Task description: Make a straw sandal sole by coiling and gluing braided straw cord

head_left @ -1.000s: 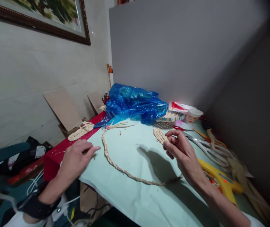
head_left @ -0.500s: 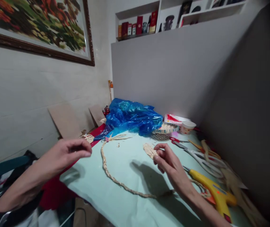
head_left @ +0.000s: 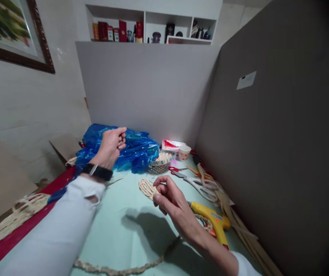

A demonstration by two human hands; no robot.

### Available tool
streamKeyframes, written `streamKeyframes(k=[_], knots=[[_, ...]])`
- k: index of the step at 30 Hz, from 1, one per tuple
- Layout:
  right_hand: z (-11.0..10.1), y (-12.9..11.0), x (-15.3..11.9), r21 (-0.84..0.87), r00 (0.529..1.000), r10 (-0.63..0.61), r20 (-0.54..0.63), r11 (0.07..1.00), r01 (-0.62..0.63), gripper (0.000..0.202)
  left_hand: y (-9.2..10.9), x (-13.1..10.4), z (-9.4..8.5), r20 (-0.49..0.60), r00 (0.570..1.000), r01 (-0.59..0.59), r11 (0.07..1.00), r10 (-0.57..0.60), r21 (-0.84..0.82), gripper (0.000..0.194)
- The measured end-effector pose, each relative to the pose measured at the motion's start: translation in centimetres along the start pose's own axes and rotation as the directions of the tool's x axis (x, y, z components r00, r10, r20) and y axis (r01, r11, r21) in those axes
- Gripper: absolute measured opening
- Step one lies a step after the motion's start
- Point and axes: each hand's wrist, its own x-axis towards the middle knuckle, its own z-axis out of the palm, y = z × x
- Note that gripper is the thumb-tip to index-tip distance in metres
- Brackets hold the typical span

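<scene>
My right hand [head_left: 171, 199] pinches a small flat oval coil of pale braided straw [head_left: 147, 189] between thumb and fingers, above the green tabletop. A long plaited straw cord [head_left: 129, 269] curves across the front of the table, its right part passing below my right forearm. My left hand [head_left: 114, 142], with a dark band on the wrist, is raised in front of the crumpled blue plastic bag [head_left: 135, 143]. Its fingers are curled closed, and nothing shows in them. I cannot tell whether it touches the bag.
A small woven basket [head_left: 161, 165] of pale pieces stands beside a paper cup [head_left: 184, 152]. On the right lie red-handled scissors [head_left: 177, 169], white-handled scissors [head_left: 199, 186], a yellow glue gun [head_left: 212, 218] and straw strips [head_left: 229, 211]. A straw bundle [head_left: 17, 216] lies at left.
My left hand has moved forward and across to the front of the blue bag, its fingers now curled closed. My right hand keeps hold of the coil. The view has swung right.
</scene>
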Motion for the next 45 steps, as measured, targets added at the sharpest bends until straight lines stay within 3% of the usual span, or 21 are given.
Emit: streamKeyframes(k=[2, 5, 7, 9, 12, 14, 19, 24, 28, 38, 45], knots=[[-0.2, 0.3, 0.2, -0.01, 1.0, 0.008, -0.022, 1.0, -0.008, 0.016, 1.0, 1.3, 0.9, 0.026, 0.999, -0.033, 0.999, 0.034, -0.026, 0.039], [-0.3, 0.3, 0.2, -0.03, 1.0, 0.011, -0.022, 0.999, -0.012, 0.016, 1.1, 0.5, 1.5, 0.207, 0.975, -0.076, 0.997, 0.079, -0.023, 0.037], [-0.3, -0.1, 0.1, -0.034, 1.0, 0.01, -0.006, 0.999, -0.01, 0.016, -0.1, -1.6, 0.8, 0.347, 0.933, -0.101, 0.995, 0.093, 0.004, 0.028], [-0.4, -0.6, -0.1, -0.028, 1.0, 0.008, 0.006, 1.0, -0.008, 0.015, -2.0, -4.0, -0.6, 0.447, 0.89, -0.108, 0.994, 0.087, 0.021, 0.006], [-0.5, -1.2, -0.3, -0.009, 1.0, 0.018, 0.026, 1.0, -0.017, 0.014, -4.6, -7.5, -2.9, 0.549, 0.835, -0.058, 0.998, 0.043, 0.01, 0.009], [-0.5, -1.5, -0.4, -0.021, 0.998, 0.026, 0.051, 0.999, -0.025, 0.014, -5.7, -9.3, -3.8, 0.573, 0.82, -0.003, 1.0, 0.002, 0.001, 0.015], [-0.3, -1.5, -0.5, -0.202, 0.989, 0.044, 0.144, 0.979, -0.014, 0.01, -6.1, -11.9, -3.7, 0.555, 0.826, 0.216, 0.966, -0.101, -0.145, 0.033], [0.2, -1.7, -0.6, -0.375, 0.974, 0.086, 0.208, 0.927, -0.002, 0.006, -6.1, -12.5, -2.9, 0.509, 0.86, 0.04, 0.999, -0.025, -0.02, 0.02], [0.4, -1.8, -0.6, -0.423, 0.969, 0.104, 0.224, 0.906, 0.001, 0.006, -6.5, -13.0, -2.3, 0.428, 0.904, -0.022, 0.999, 0.006, 0.032, 0.012], [0.6, -1.6, -1.1, -0.46, 0.954, 0.142, 0.264, 0.888, -0.005, 0.004, -6.7, -14.2, -1.7, 0.191, 0.982, -0.016, 0.999, 0.008, 0.042, 0.014], [0.4, -1.5, -0.8, -0.438, 0.96, 0.154, 0.232, 0.898, -0.039, 0.005, -6.4, -14.1, -1.7, 0.31, 0.951, 0.005, 1.0, -0.014, 0.028, 0.019]])
